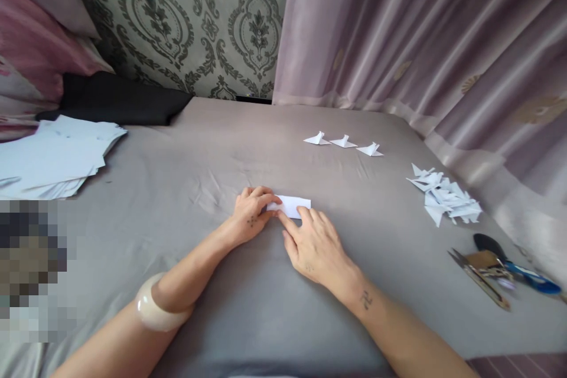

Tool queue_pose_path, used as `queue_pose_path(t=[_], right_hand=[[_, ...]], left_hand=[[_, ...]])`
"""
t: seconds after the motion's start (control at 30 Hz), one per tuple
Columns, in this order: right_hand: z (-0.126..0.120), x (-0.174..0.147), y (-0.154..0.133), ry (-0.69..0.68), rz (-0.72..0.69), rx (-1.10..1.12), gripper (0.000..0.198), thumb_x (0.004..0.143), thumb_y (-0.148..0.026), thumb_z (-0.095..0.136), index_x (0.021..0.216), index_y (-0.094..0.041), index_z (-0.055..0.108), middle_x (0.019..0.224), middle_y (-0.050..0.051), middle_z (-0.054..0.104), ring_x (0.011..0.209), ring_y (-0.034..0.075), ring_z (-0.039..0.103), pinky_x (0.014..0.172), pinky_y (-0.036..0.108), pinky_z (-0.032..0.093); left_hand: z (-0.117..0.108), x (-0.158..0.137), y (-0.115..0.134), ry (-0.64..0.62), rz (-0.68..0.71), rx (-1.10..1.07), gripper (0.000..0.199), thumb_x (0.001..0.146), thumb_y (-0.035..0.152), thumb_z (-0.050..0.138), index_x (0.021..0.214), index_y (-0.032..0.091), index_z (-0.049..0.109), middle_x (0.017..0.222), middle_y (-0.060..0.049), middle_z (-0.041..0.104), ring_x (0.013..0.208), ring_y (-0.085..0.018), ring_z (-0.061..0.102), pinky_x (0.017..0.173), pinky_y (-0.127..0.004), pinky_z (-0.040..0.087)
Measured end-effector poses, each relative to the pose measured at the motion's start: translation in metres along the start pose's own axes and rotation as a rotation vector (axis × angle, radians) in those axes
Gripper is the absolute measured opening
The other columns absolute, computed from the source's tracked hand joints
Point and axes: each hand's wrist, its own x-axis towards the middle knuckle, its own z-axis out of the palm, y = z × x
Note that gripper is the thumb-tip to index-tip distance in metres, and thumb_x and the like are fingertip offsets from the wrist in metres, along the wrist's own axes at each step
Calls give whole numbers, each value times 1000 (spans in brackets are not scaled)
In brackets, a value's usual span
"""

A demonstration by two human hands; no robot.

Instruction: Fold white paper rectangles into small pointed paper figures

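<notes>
A folded white sheet of paper (pixel 292 207) lies as a narrow strip on the grey bed sheet in front of me. My left hand (pixel 254 212) pinches its left end between thumb and fingers. From the right, my right hand (pixel 314 245) rests over the near edge, fingers stretched out and the fingertips touching the paper. The index fingertip comes close to my left thumb. What lies under my fingers is hidden.
Three small folded paper figures (pixel 344 142) stand in a row beyond my hands. A heap of similar folded papers (pixel 449 198) is at the right, with scissors (pixel 481 280) and a blue-handled tool (pixel 531 277) nearer. Stacked white sheets (pixel 53 156) and a dark cloth (pixel 119 100) lie left.
</notes>
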Motion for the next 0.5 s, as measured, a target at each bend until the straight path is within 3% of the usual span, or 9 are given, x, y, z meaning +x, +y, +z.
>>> queue_pose_path(t=[0.27,0.5], right_hand=[[2,0,-20,-47,42,-89,50,95,-48,38,139,-27,48,108,18,56,89,28,50,77,39,38],[0,-6,-13,-34,73,-56,47,99,-41,31,133,-19,55,124,17,57,104,27,53,88,40,38]], left_hand=[[-11,-1,0,-119,-44,-82,38,84,10,47,111,27,67,123,-4,58,106,-25,47,98,-45,37],[-15,0,4,-143,-62,-80,42,81,7,45,111,25,69,123,-4,57,107,-25,47,100,-44,35]])
